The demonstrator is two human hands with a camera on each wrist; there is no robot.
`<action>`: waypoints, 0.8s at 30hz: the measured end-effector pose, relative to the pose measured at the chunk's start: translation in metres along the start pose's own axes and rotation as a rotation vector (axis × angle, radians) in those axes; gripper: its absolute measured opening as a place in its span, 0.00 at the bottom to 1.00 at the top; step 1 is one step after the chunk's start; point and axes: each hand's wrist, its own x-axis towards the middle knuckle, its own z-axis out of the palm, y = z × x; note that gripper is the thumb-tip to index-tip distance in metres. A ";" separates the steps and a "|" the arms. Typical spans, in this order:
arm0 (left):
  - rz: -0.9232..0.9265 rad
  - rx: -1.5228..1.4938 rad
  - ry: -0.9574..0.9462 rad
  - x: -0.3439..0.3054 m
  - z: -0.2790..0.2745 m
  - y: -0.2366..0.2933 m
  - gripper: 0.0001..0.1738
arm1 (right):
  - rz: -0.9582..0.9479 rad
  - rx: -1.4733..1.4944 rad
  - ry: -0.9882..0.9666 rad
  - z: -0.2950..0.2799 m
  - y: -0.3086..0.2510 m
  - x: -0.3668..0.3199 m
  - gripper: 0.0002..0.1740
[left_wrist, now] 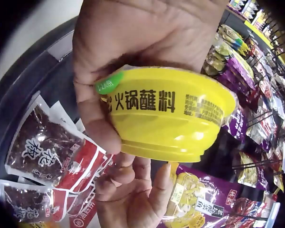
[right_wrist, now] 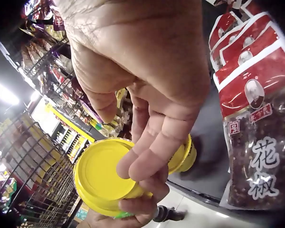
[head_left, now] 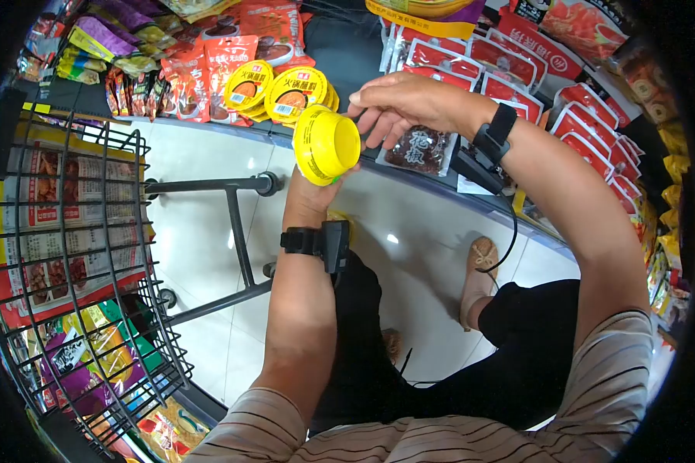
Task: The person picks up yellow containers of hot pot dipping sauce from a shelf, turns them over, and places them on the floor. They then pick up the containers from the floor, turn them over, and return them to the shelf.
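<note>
My left hand [left_wrist: 147, 33] holds a yellow tub of hotpot dipping sauce [head_left: 327, 145], its palm over the lid side and fingers curled round the rim. The tub is tipped on its side, with its plain yellow base [right_wrist: 107, 171] turned toward my right hand. Relaxed and loosely bent, the fingers of my right hand [head_left: 409, 104] are beside the base; in the right wrist view they overlap its edge. More yellow sauce tubs [head_left: 295, 94] stand stacked on the shelf just beyond. Below my right hand lies a clear packet of dark Sichuan pepper [head_left: 418, 150].
A black wire shopping cart [head_left: 69, 231] with bagged goods stands at the left. Red sauce pouches [head_left: 208, 65] lie on the shelf behind the tubs. Red-and-white packets [head_left: 471, 69] fill its right part. Tiled floor [head_left: 208, 224] runs below the shelf edge.
</note>
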 end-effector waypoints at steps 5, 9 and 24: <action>0.018 0.212 0.139 0.008 0.001 0.001 0.21 | 0.060 0.003 0.067 -0.006 0.007 0.007 0.33; 0.021 0.343 0.286 0.017 -0.004 -0.007 0.20 | 0.123 -0.016 0.073 -0.013 0.015 0.014 0.34; 0.004 0.438 0.406 0.018 -0.006 -0.014 0.15 | 0.145 -0.786 0.315 -0.011 0.042 0.042 0.24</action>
